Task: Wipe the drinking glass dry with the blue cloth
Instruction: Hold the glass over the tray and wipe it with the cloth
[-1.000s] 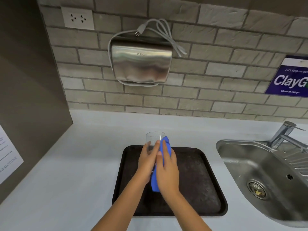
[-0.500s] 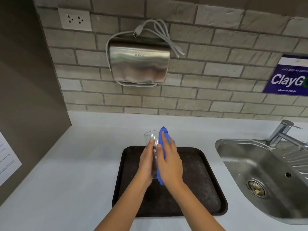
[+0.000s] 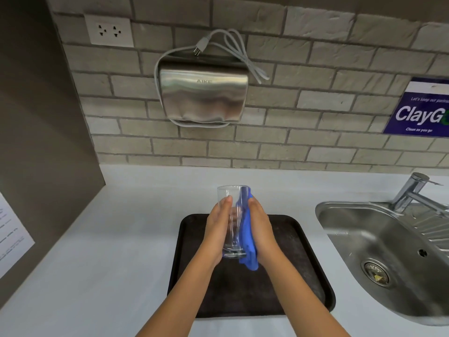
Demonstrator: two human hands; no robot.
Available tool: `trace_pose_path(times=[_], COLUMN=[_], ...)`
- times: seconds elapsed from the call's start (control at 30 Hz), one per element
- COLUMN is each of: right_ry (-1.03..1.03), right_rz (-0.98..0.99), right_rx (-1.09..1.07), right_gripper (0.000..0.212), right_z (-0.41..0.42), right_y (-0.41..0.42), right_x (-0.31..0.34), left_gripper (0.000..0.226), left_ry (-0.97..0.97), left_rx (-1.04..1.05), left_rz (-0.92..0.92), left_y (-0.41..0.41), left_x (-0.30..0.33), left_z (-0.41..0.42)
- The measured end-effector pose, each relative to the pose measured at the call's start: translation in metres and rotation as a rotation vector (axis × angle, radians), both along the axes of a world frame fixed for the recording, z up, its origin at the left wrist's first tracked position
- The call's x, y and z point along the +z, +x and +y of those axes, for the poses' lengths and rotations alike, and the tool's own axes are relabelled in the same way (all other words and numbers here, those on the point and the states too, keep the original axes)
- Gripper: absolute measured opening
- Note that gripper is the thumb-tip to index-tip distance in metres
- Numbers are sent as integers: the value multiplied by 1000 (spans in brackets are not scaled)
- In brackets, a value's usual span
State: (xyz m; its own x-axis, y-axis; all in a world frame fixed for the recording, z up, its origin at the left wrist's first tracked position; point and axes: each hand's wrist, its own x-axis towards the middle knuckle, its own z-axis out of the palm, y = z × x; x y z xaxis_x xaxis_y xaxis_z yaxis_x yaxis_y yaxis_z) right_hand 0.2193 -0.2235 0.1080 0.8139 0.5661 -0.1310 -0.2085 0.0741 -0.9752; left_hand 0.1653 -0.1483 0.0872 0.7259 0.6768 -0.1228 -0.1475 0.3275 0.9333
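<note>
The drinking glass is tall, clear and empty — held upright above the dark tray on the pale surface. The left hand grips its bare side; the right hand presses the blue cloth against the other side — folds hanging below the base.

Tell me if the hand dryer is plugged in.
Unplugged: the hand dryer's plug lies loose on top, away from the wall socket.
</note>
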Motion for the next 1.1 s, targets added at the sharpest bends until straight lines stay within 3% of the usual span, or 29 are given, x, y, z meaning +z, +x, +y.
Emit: trace_pose_path(times=[0.07,0.13,0.3,0.43,0.53,0.63,0.73,0.83,0.9,0.97,1.03,1.1], right_ry=[17,-15,-67,-60,-86,-118,-231,-297,-247,-144,-58,-56], right_rz=[230,278,280,250,82,-199,-593,-868,-840,-685,-507,-468], right_rx=[55,115,169,117,-31,-164,-135,-144,-115,-49,9,34], right_gripper=[47,42,37,39,41,34,46,49,48,46,45,44], right_z=[-3,-11,-26,-19,-13,-8,-6,-2,-1,-1,0,1], right_y=[5,8,16,10,2,-20,-41,-39,-31,-19,-7,-2], right_x=[3,0,-13,-14,-18,-27,-40,-38,-27,-14,-2,6], left_gripper=[42,39,28,44,59,70,58,56,58,62,66,67], left_ry=[-12,-3,59,375,449,291,48,-32,-49,-90,-136,-148], left_rx=[55,86,99,283,245,227,137,-7,-127,-225,-241,-204], left_rz=[-1,-5,-31,113,185,165,90,-16,-56,-93,-126,-118], left_y=[3,7,12,10,9,9,6,-3,-11,-15,-15,-12], left_x=[7,15,20,9,2,2,6,2,0,-3,-6,-2], left_z=[0,1,3,6,-4,-5,7,14,15,13,12,10])
